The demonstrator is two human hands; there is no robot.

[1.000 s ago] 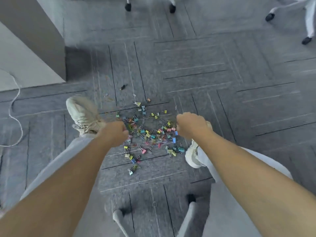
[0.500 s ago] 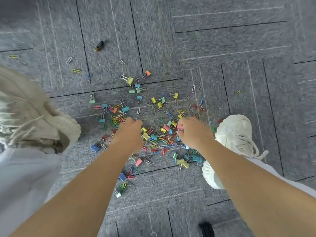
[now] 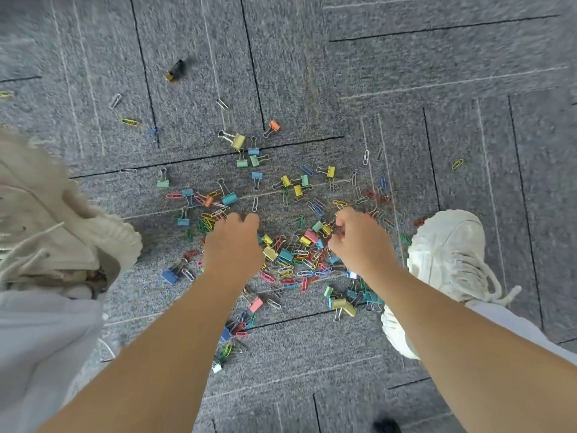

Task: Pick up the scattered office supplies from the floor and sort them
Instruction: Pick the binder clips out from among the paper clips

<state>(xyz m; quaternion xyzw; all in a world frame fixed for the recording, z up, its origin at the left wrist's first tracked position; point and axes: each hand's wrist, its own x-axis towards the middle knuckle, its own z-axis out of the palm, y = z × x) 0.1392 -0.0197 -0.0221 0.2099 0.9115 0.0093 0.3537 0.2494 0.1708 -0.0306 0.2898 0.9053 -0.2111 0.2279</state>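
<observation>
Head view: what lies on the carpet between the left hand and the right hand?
The head view shows a dense heap of coloured binder clips and paper clips between the left hand and the right hand.

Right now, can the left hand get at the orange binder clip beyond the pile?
Probably yes. The orange binder clip lies alone on open carpet ahead of the left hand, with only low scattered clips between them; the arm would need to stretch forward.

clip pile: on carpet, between my left shoe and right shoe. my left hand, right hand: over its middle, side by side. lone clip: far left, well apart.
</observation>
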